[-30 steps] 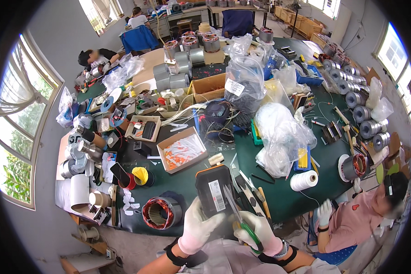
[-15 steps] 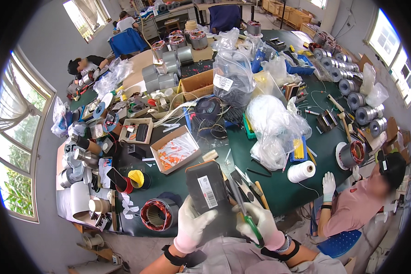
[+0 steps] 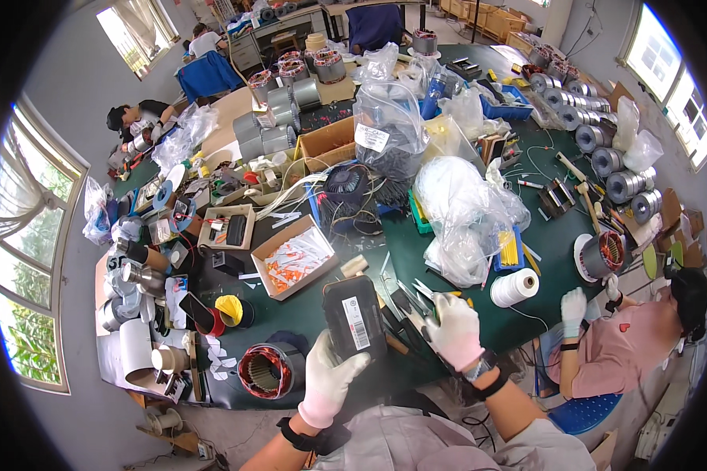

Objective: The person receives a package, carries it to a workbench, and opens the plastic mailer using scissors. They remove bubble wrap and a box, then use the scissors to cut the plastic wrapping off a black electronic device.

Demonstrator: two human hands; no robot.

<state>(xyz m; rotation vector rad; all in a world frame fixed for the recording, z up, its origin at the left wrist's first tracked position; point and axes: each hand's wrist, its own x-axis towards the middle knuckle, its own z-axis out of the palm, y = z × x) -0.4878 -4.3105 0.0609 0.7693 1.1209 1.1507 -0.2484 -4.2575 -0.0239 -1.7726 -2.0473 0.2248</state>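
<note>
Both gloved hands are apart, low in the centre of the frame. Left hand (image 3: 330, 381) is clamped on the lower left corner of a black plastic case (image 3: 355, 318), its thumb across the lower face and its other fingers mostly hidden. The case's long axis runs nearly up and down the frame, its top leaning slightly left, with the white label (image 3: 357, 323) facing the camera. Right hand (image 3: 454, 330) is right of the case, clear of it, over a cluster of hand tools (image 3: 407, 301); whether its fingers close on one of them I cannot tell. Those tools slant from upper left to lower right, between the case and the right hand, which is the nearer one to them. Left of the left hand sits a wound motor stator (image 3: 291, 369).
</note>
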